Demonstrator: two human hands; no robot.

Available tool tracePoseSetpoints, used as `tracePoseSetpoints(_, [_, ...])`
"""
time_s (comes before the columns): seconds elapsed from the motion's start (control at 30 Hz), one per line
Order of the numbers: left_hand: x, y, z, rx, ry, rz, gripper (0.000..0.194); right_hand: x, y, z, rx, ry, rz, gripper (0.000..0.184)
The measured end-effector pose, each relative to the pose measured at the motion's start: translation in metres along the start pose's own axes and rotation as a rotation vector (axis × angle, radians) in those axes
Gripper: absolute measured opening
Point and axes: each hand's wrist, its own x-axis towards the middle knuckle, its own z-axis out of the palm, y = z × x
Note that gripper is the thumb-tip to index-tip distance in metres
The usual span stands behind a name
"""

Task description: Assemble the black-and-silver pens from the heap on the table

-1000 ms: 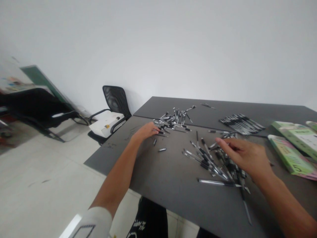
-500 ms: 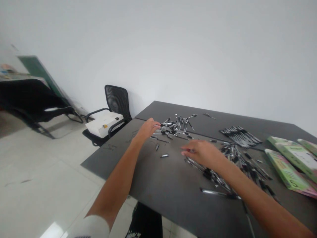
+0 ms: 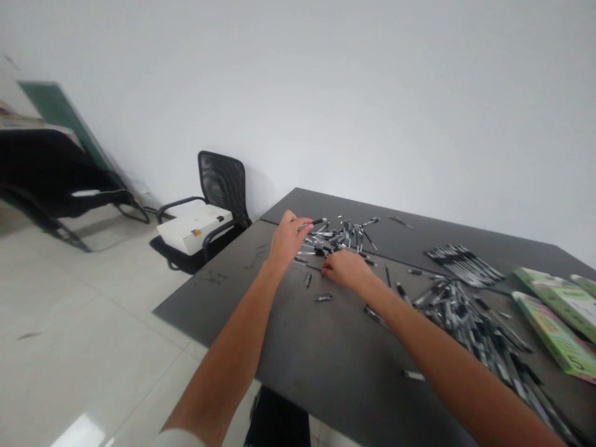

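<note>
My left hand [image 3: 287, 239] is closed on a pen [image 3: 318, 221], whose dark end sticks out to the right past the fingertips, above the far pile of pens [image 3: 347, 233]. Just right of it, my right hand [image 3: 345, 268] is down at the near edge of that pile, thumb and fingertips pinched together. What they hold, if anything, is too small to make out. Two loose pen caps [image 3: 323, 298] lie on the dark table in front of the hands. A larger heap of pens [image 3: 465, 323] spreads beyond my right forearm.
A neat row of pens [image 3: 463, 264] lies at the back right of the dark table [image 3: 326, 360]. Green boxes [image 3: 554, 335] stand at the right edge. A black chair [image 3: 222, 180] carrying a white box [image 3: 193, 230] stands to the left.
My right hand has moved left from the large heap to the far pile. My left hand has risen slightly, with the pen now showing in its fingers. The view has shifted a little.
</note>
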Motion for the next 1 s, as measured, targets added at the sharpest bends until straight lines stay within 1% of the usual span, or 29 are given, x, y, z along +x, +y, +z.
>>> tracePoseSetpoints(0.1, [0.001,0.007,0.003,-0.044,0.051,-0.005,0.023,-0.007,0.0,-0.008,0.074,0.054,0.012,0.018])
tracePoseSetpoints(0.17, [0.001,0.014,0.007,-0.074,0.091,-0.01,0.022,-0.019,0.009,-0.018,0.155,0.109,0.022,0.014])
tracePoseSetpoints(0.23, [0.0,0.024,0.011,-0.105,0.131,-0.009,0.02,-0.038,0.024,-0.029,0.263,0.167,0.04,0.012])
tracePoseSetpoints(0.3, [-0.002,0.035,0.015,-0.135,0.164,0.009,0.018,-0.061,0.042,-0.038,0.394,0.218,0.087,0.011])
tracePoseSetpoints(0.37, [-0.005,0.048,0.017,-0.163,0.183,0.041,0.015,-0.086,0.061,-0.043,0.535,0.258,0.158,0.02])
tracePoseSetpoints(0.43, [-0.011,0.059,0.02,-0.181,0.19,0.082,0.013,-0.108,0.075,-0.043,0.675,0.291,0.227,0.035])
tracePoseSetpoints(0.53, [-0.02,0.072,0.024,-0.164,0.189,0.158,0.012,-0.135,0.087,-0.037,0.852,0.338,0.292,0.051])
tracePoseSetpoints(0.6, [-0.026,0.078,0.029,-0.135,0.175,0.191,0.013,-0.148,0.091,-0.031,1.082,0.368,0.322,0.057])
tracePoseSetpoints(0.67, [-0.031,0.081,0.033,-0.111,0.151,0.208,0.013,-0.159,0.094,-0.025,1.435,0.378,0.357,0.055])
tracePoseSetpoints(0.7, [-0.032,0.082,0.035,-0.1,0.14,0.213,0.013,-0.164,0.096,-0.023,1.602,0.38,0.376,0.05])
tracePoseSetpoints(0.73, [-0.034,0.082,0.036,-0.092,0.13,0.218,0.013,-0.169,0.098,-0.02,1.724,0.381,0.395,0.045])
tracePoseSetpoints(0.83, [-0.037,0.084,0.039,-0.083,0.105,0.238,0.014,-0.18,0.106,-0.017,1.874,0.383,0.419,0.032])
tracePoseSetpoints(0.93, [-0.041,0.088,0.041,-0.103,0.081,0.28,0.015,-0.188,0.113,-0.021,2.008,0.364,0.372,0.031])
tracePoseSetpoints(1.0, [-0.044,0.092,0.042,-0.132,0.066,0.313,0.016,-0.192,0.115,-0.025,2.041,0.359,0.323,0.033])
